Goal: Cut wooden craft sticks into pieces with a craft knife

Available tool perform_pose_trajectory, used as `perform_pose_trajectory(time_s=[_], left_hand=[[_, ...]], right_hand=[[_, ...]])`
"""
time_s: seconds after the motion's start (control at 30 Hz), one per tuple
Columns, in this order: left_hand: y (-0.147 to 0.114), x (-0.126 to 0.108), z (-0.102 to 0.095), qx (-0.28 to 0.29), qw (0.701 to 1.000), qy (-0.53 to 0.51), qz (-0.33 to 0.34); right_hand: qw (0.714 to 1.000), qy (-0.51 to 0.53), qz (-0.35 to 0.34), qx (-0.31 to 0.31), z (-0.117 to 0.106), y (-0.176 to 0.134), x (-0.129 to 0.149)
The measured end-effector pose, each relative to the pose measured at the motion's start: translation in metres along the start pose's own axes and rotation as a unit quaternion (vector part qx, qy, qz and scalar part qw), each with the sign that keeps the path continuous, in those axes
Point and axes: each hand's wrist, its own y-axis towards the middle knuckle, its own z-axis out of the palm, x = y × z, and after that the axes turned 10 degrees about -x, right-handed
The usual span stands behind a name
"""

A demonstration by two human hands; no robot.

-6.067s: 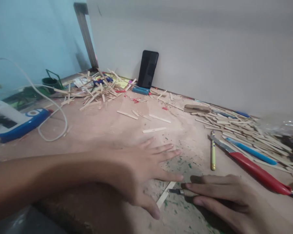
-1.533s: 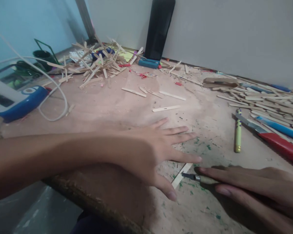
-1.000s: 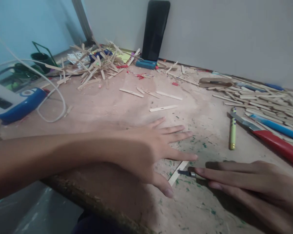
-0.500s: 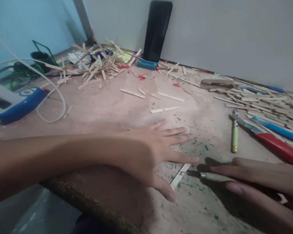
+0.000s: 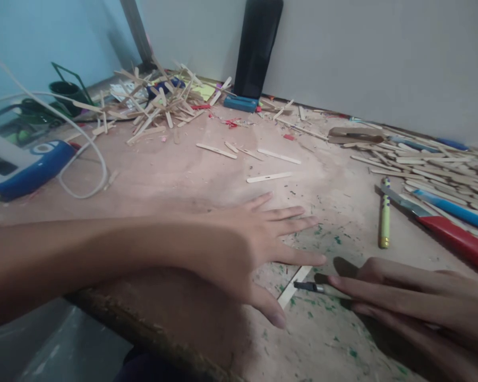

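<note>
My left hand (image 5: 247, 249) lies flat on the wooden table (image 5: 175, 175), fingers spread, pressing down a pale wooden craft stick (image 5: 293, 286) that shows between thumb and forefinger. My right hand (image 5: 418, 307) comes in from the lower right and grips a small craft knife (image 5: 309, 287). The knife's dark tip rests at the stick's right edge. Green flecks and shavings dot the table around both hands.
A tangle of craft sticks (image 5: 159, 109) lies at the back left and a flatter pile (image 5: 426, 164) at the right. A red-handled cutter (image 5: 454, 239), a blue pen (image 5: 450, 209) and a yellow pen (image 5: 384, 220) lie at the right. A black phone (image 5: 258, 48) leans on the wall. A blue-and-white device with a white cable (image 5: 27, 170) sits left.
The right hand drew the knife back to the right, away from the stick, half a second ago, then brought the tip back to the stick's edge. The left hand stays put.
</note>
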Motion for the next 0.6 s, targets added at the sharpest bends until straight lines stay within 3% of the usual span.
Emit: perform_pose_trajectory(time_s=[0.13,0.47,0.6], left_hand=[[0.0,0.001,0.0,0.006,1.0,0.002,-0.007],[0.005,-0.003,-0.002,0.028,0.999,0.01,-0.018],[0.004,-0.002,-0.001,0.023,1.0,0.011,-0.016]], right_hand=[[0.999,0.014,0.011,-0.034,0.003,0.01,0.005],[0.999,-0.053,0.012,-0.003,-0.003,0.003,-0.001],[1.0,-0.021,0.014,0.002,-0.001,0.006,0.0]])
